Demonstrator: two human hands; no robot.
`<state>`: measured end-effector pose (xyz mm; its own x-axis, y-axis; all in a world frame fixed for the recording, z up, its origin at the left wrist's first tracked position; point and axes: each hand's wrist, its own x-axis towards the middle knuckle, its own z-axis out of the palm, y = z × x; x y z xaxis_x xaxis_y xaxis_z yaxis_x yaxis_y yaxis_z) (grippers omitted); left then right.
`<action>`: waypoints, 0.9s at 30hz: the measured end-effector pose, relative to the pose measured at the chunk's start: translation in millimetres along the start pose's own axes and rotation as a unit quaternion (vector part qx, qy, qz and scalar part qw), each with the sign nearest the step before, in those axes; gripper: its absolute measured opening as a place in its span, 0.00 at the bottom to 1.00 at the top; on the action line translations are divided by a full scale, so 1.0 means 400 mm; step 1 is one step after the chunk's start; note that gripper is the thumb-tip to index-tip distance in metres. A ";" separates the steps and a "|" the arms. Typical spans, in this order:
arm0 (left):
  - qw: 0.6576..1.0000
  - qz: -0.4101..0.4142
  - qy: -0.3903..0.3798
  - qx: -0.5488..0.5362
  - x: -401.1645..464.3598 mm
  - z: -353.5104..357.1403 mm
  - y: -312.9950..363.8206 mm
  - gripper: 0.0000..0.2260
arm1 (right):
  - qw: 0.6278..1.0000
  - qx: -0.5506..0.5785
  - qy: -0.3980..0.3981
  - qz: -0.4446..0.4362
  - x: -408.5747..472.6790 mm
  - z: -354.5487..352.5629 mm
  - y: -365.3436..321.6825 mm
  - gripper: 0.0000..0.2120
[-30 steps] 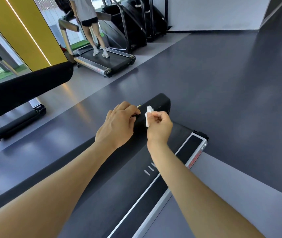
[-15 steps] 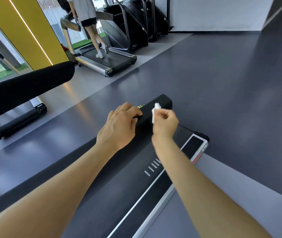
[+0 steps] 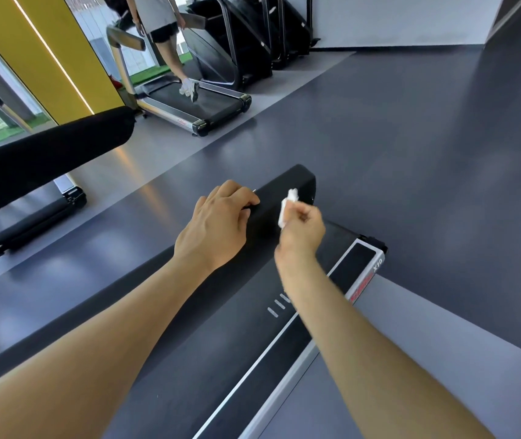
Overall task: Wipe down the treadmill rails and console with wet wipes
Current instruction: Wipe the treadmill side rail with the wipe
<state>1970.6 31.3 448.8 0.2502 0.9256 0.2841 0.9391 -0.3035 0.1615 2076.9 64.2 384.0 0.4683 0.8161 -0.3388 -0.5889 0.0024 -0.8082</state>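
Note:
A black padded treadmill rail [image 3: 297, 182] runs from lower left to its rounded end at centre. My left hand [image 3: 218, 223] rests on top of the rail with its fingers curled over the far edge. My right hand [image 3: 303, 229] pinches a small folded white wet wipe [image 3: 287, 205] and holds it against the rail just short of the rail's end. Below the rail lies the treadmill deck [image 3: 360, 258], black belt with a silver side strip. The console is out of view.
A second black padded rail [image 3: 47, 160] crosses the left side. A person walks on another treadmill [image 3: 189, 109] at the back left, beside black stair machines [image 3: 252, 36]. A yellow wall panel [image 3: 62, 49] stands at far left. Dark grey floor [image 3: 427, 137] spreads to the right.
My right hand has slid the wipe along the rail toward its end. My left hand has kept its place on the rail. The person on the far treadmill has kept stepping.

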 end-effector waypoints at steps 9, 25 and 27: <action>1.000 0.000 -0.002 0.008 -0.001 0.000 0.000 0.13 | 0.999 0.045 0.006 0.018 -0.002 -0.003 0.014 0.07; 1.000 0.000 0.002 0.020 -0.003 0.002 0.003 0.12 | 1.000 0.008 -0.005 0.021 -0.041 -0.024 0.049 0.06; 1.000 0.001 0.003 0.024 -0.003 0.002 0.004 0.12 | 0.999 0.012 0.001 0.034 -0.036 -0.025 0.035 0.03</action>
<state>1971.9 30.0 447.7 0.2504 0.9239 0.2893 0.9488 -0.2936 0.1165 2068.4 46.5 372.6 0.4281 0.8132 -0.3942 -0.6351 -0.0396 -0.7714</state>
